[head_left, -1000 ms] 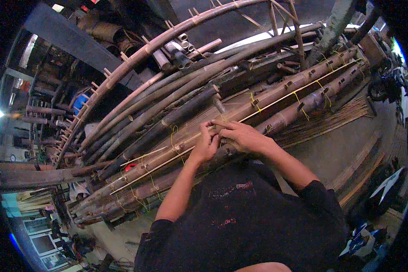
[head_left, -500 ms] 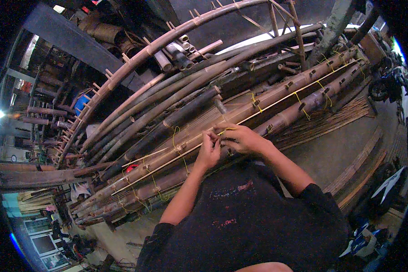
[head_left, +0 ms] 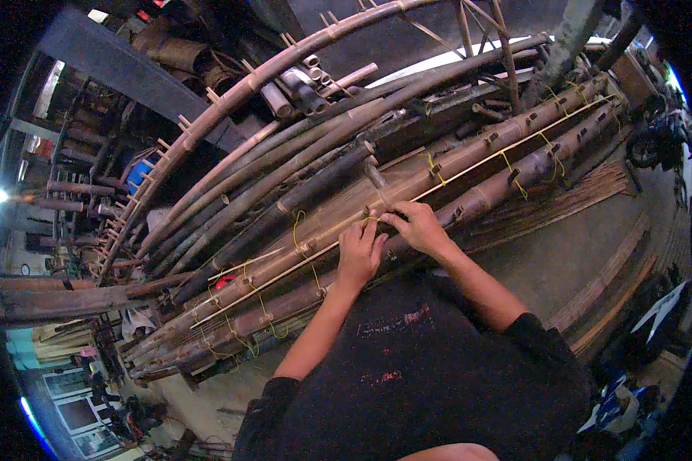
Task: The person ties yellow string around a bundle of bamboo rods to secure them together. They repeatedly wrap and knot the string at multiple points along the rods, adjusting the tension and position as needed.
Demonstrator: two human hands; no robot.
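Two long brown bamboo poles lie side by side across the middle, the far pole (head_left: 515, 132) and the near pole (head_left: 486, 198). A thin pale bamboo strip (head_left: 475, 169) runs lengthwise between them. My left hand (head_left: 358, 252) rests over the strip, fingers bent and closed around a thin yellow string (head_left: 371, 219). My right hand (head_left: 419, 228) pinches the same string between thumb and forefinger, just to the right. The string's lower part is hidden behind my fingers. More yellow ties (head_left: 298, 230) loop around the poles on both sides of my hands.
Beyond the poles lie several darker bamboo poles (head_left: 323, 180) and a curved pole with short pegs (head_left: 242, 94). Cut bamboo tubes (head_left: 304, 91) are piled behind. A bundle of thin strips (head_left: 553, 203) lies at the right. A motorbike (head_left: 619, 403) stands at the lower right.
My hands have moved slightly apart, with the string stretched between them. The left hand has turned so its back shows more, and the right hand's fingers have closed into a pinch.
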